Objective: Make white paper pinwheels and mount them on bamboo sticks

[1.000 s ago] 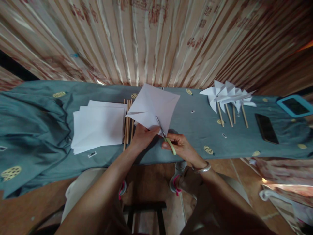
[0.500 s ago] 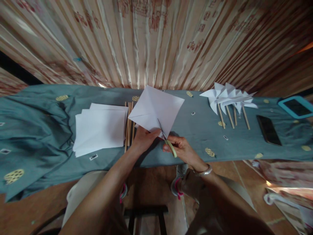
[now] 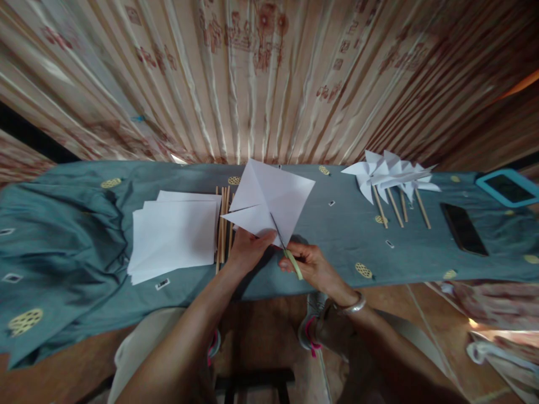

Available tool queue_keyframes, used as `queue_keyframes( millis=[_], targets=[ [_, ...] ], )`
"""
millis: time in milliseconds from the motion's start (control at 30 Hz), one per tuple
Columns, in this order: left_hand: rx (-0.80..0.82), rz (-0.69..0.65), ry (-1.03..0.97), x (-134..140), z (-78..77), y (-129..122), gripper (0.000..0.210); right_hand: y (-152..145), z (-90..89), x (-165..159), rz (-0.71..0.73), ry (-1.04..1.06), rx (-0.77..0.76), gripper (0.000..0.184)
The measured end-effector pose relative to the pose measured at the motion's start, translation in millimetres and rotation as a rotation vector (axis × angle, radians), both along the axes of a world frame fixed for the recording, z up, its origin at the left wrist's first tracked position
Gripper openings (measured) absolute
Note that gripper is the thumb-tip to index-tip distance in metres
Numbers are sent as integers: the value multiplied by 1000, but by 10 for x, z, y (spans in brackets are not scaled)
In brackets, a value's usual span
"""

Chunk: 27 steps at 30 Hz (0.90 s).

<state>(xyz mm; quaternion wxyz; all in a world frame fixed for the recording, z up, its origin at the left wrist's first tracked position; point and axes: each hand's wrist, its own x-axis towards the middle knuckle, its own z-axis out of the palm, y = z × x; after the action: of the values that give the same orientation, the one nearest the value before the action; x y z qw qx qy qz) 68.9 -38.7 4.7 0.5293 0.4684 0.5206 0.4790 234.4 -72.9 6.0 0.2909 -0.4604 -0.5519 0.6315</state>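
A square sheet of white paper (image 3: 286, 188) is raised over the table, creased along its diagonals, with a slit running in from its left corner. My left hand (image 3: 248, 249) pinches its lower edge, thumb on top. In my right hand (image 3: 305, 259) are scissors (image 3: 293, 265) with pale green handles. Their blades lie along the crease at the sheet's lower corner, pointing towards its middle. Just left of the sheet, several wooden sticks (image 3: 222, 224) lie side by side, partly covered by the paper and my left hand.
A stack of white paper (image 3: 174, 235) lies on the left of the cloth-covered table (image 3: 337, 241). Several paper pinwheels (image 3: 391, 174) on sticks lie at the right, near a black phone (image 3: 463, 229) and a blue-framed device (image 3: 507, 187). A curtain (image 3: 236, 101) hangs behind.
The slit at the sheet's left corner has spread wider, and the lower flap stands apart. The scissors remain at the lower corner. The whole view has shifted slightly.
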Motion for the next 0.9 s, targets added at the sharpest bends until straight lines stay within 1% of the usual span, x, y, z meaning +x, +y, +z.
queue_keyframes(
  millis=[233,433,567,767,900],
  targets=[
    [-12,-8,10,8,45,0,8,-7,-46,7,-1,-5,17,36],
    [21,-3,7,35,31,-23,7,7,-32,16,-5,19,60,34],
    [15,15,-7,49,36,-25,8,11,-21,15,-14,25,43,34],
    [3,16,7,48,95,-18,7,8,-19,6,-30,17,13,35],
    [-4,19,-7,42,95,-19,9,12,-1,-7,-46,15,12,37]
  ],
)
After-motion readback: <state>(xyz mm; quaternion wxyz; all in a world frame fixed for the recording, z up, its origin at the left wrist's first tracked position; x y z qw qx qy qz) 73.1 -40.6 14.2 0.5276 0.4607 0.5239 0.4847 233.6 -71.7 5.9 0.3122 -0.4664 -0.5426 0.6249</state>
